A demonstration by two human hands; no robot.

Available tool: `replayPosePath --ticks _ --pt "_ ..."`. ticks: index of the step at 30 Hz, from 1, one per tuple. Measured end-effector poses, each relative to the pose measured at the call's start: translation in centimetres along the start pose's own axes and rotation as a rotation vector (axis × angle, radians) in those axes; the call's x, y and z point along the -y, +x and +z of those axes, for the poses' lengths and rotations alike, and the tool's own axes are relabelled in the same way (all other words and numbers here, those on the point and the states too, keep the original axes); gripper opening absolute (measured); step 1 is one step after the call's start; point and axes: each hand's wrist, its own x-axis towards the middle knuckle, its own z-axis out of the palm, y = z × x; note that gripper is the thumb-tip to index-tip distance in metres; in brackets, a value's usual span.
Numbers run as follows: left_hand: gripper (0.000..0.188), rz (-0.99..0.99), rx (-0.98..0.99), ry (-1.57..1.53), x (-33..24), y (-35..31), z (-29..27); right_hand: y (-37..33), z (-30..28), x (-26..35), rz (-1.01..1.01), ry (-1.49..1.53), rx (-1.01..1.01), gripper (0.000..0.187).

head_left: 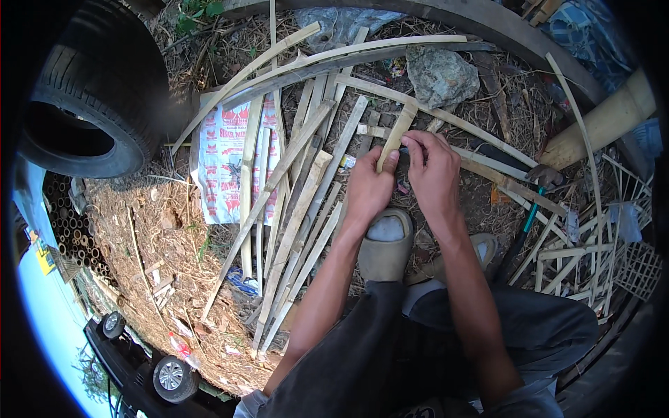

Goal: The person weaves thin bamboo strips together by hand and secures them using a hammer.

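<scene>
A short, flat bamboo strip (pixel 398 129) stands tilted up between my hands, over the toe of my sandal (pixel 385 252). My left hand (pixel 369 187) is closed around its lower end, the thumb lying along its face. Curled and pinched, the fingers of my right hand (pixel 433 171) meet the strip's right edge; what lies between those fingertips is partly hidden. Several long split bamboo slats (pixel 296 216) are spread on the ground left of my hands, some across a printed white and red sack (pixel 219 160).
A large tyre (pixel 104 90) stands at the upper left. Beyond my hands sits a grey rock (pixel 442 75). To the right are a thick bamboo pole (pixel 603 118), a teal-handled tool (pixel 534 209) and a heap of thin strips (pixel 571 254). Dry straw (pixel 185 272) covers the left ground.
</scene>
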Motion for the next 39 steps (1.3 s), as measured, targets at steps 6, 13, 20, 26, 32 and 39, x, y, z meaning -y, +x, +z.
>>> replayPosePath --ticks 6,13,20,26,32,39 --pt "0.033 -0.024 0.101 -0.081 1.3 1.1 -0.6 0.1 0.3 0.3 -0.028 -0.088 0.005 0.010" --pt "0.033 -0.014 0.025 -0.022 0.8 0.4 -0.2 0.0 1.0 0.3 -0.091 -0.084 -0.018 0.009" --pt "0.029 0.026 0.023 -0.001 0.3 0.1 -0.4 -0.4 1.3 -0.5 -0.210 -0.004 -0.080 0.016" --pt "0.029 -0.003 0.009 0.021 -0.2 -0.3 -0.4 -0.2 0.7 -0.2 -0.073 -0.019 -0.025 0.014" --pt "0.033 0.049 -0.032 0.024 0.6 -0.1 -0.5 0.3 0.9 0.5 0.117 0.097 0.046 0.014" --pt "0.034 0.002 -0.010 0.046 -0.2 -0.2 -0.5 0.3 -0.1 -1.3 0.075 0.113 -0.008 0.014"
